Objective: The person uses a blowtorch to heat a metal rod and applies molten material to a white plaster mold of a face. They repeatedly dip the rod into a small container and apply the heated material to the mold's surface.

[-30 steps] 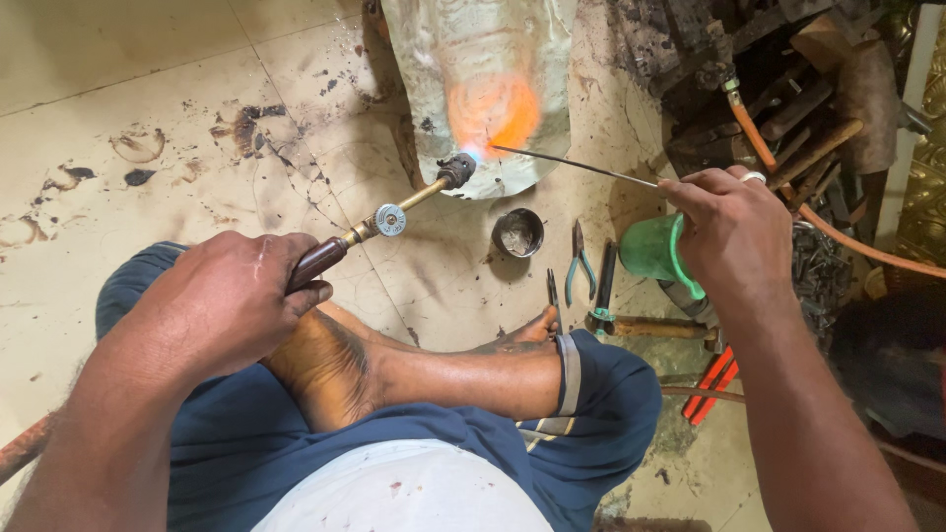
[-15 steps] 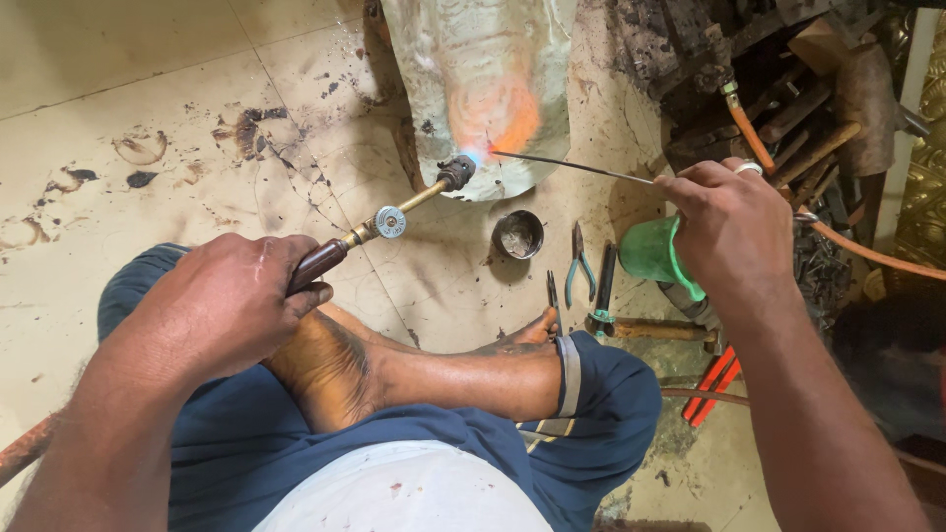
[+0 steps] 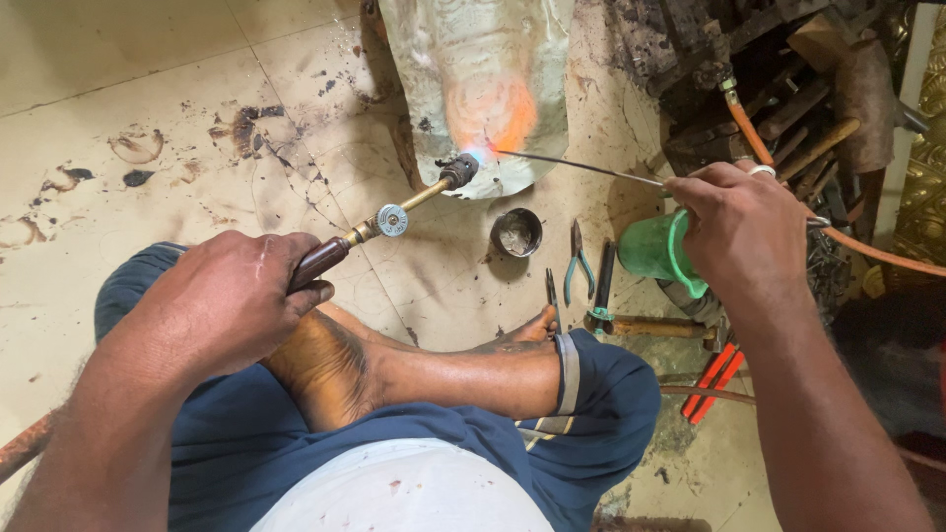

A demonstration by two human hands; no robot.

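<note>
The left hand [image 3: 222, 300] is clenched around the dark handle of a brass gas torch [image 3: 394, 219], its flame playing orange on an embossed metal sheet [image 3: 473, 69] propped on the stained floor [image 3: 118, 79]. The right hand [image 3: 739, 222] pinches a thin filler rod [image 3: 581, 166], whose tip meets the flame at the sheet's lower edge. A small steel cup [image 3: 516, 232] holding pale greyish powder stands just below, near pliers [image 3: 578, 264] and a green plastic mug [image 3: 662, 251] whose contents cannot be told.

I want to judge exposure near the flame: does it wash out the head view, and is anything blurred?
Head view: the flame glows orange on the embossed metal sheet without blowing out; daylight is even, shadows soft; the torch and thin rod stay sharp; the right edge falls dark.
</note>
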